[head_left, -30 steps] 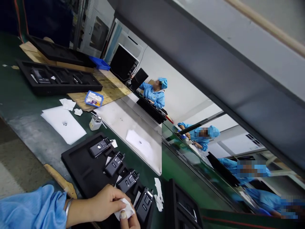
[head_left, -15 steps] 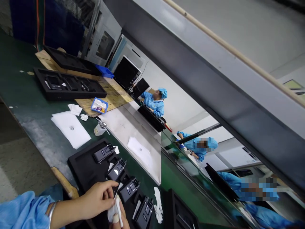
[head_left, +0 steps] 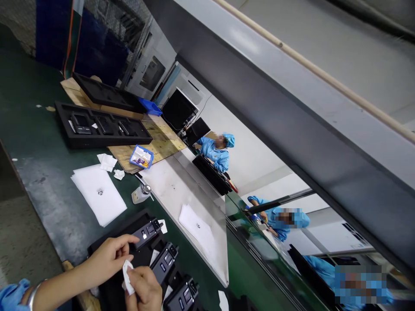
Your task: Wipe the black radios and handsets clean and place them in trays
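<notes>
Right-hand grip [head_left: 145, 287]: closed, pinching white tissue [head_left: 127, 277]. Left-hand grip [head_left: 132, 248]: loosely parted, nothing clearly held, beside farthest black device [head_left: 148, 233]. Three such visible, black tray [head_left: 118, 230], tabletop [head_left: 39, 172]. Work apparently under way; finished and pending units indistinguishable.

A green bench [head_left: 35, 129] is stretching from the upper left to the bottom middle of the frame, its top showing a grey, worn patch at left. At upper left a long tray [head_left: 97, 142] is lying, its right part reaching over a wooden board [head_left: 162, 140]. Mid-left, a paper stack [head_left: 89, 190] is lying flat — a tissue [head_left: 106, 162] is sitting at its top edge, a crumpled wad [head_left: 119, 174] just beside. A bottle [head_left: 141, 194] is standing to the right. At lower middle a black tray [head_left: 125, 226] is resting — a white strip [head_left: 223, 300] is lying beyond it, at the bottom edge.
</notes>
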The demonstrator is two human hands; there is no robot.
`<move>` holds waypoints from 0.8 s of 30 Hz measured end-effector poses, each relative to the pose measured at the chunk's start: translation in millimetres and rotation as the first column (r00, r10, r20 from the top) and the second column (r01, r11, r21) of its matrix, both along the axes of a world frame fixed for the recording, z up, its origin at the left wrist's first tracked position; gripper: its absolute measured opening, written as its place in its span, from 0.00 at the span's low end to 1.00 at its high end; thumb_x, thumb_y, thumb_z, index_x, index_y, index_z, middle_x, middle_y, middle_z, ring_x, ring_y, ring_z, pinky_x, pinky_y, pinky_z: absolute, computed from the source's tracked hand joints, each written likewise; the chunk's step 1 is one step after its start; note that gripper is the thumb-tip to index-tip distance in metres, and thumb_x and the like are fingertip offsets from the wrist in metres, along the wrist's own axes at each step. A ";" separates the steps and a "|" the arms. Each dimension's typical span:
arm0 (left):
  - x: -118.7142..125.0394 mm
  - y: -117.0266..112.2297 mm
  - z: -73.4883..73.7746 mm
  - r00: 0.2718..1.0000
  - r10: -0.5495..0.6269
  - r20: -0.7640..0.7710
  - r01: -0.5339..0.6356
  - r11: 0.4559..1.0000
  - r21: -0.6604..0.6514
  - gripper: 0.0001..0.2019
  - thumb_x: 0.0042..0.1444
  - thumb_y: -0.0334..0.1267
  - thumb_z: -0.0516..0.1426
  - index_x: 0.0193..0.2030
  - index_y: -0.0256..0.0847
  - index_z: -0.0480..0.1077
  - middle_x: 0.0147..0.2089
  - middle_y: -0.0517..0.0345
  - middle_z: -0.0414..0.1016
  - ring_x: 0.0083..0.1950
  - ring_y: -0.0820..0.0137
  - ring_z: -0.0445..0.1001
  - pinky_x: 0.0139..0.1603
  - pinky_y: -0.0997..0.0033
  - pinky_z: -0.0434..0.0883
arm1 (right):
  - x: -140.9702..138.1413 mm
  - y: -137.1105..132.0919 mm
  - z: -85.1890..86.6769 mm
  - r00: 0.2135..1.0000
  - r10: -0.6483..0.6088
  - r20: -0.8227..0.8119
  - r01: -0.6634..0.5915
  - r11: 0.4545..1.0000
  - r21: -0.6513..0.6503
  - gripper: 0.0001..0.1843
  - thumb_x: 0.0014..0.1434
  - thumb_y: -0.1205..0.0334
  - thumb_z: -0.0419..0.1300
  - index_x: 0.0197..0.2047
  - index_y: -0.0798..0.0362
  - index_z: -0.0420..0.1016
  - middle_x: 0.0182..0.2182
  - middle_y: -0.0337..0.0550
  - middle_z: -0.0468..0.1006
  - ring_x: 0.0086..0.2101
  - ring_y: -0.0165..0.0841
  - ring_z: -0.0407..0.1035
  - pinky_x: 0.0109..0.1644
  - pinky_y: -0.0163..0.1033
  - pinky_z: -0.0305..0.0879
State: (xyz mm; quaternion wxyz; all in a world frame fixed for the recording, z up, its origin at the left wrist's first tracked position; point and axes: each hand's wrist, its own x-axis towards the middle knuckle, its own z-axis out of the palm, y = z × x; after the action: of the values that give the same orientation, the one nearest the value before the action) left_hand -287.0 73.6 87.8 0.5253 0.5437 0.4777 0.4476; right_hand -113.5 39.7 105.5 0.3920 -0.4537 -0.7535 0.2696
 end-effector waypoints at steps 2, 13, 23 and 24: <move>-9.4 3.2 -0.1 0.998 0.026 -0.061 -0.025 0.999 0.030 0.17 0.58 0.39 0.56 0.53 0.43 0.74 0.27 0.66 0.69 0.28 0.73 0.68 0.31 0.75 0.65 | 0.3 13.6 12.4 0.996 0.038 0.083 -0.044 0.997 0.069 0.18 0.61 0.65 0.55 0.49 0.43 0.83 0.31 0.44 0.78 0.31 0.34 0.72 0.35 0.38 0.69; 12.0 -15.0 -37.7 0.752 0.388 -0.533 0.014 0.798 0.602 0.11 0.60 0.32 0.51 0.38 0.46 0.75 0.32 0.56 0.77 0.34 0.67 0.76 0.39 0.71 0.73 | 2.7 153.6 55.1 0.848 -0.177 0.499 -0.105 0.868 0.486 0.30 0.58 0.77 0.49 0.58 0.44 0.75 0.41 0.46 0.77 0.41 0.38 0.66 0.59 0.60 0.58; 9.6 -11.1 -39.3 0.646 0.540 -0.539 0.033 0.686 0.727 0.09 0.58 0.32 0.52 0.35 0.46 0.73 0.31 0.59 0.78 0.33 0.66 0.78 0.39 0.69 0.74 | -69.3 204.9 57.8 0.640 -0.183 0.747 -0.084 0.949 0.305 0.26 0.62 0.74 0.51 0.57 0.39 0.74 0.48 0.45 0.77 0.51 0.45 0.61 0.63 0.77 0.29; 8.9 -10.3 -39.7 0.640 0.543 -0.545 0.044 0.681 0.731 0.08 0.58 0.32 0.53 0.35 0.46 0.73 0.31 0.59 0.79 0.33 0.66 0.78 0.38 0.69 0.74 | -69.4 205.8 56.7 0.632 -0.187 0.752 -0.081 0.950 0.303 0.26 0.62 0.73 0.51 0.57 0.39 0.74 0.48 0.45 0.77 0.52 0.45 0.61 0.63 0.77 0.29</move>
State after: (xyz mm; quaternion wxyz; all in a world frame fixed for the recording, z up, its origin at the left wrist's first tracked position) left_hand -278.0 63.3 48.1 -0.0239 0.7492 0.5197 0.4098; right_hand -182.9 245.5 162.2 0.1051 -0.4803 -0.8668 -0.0837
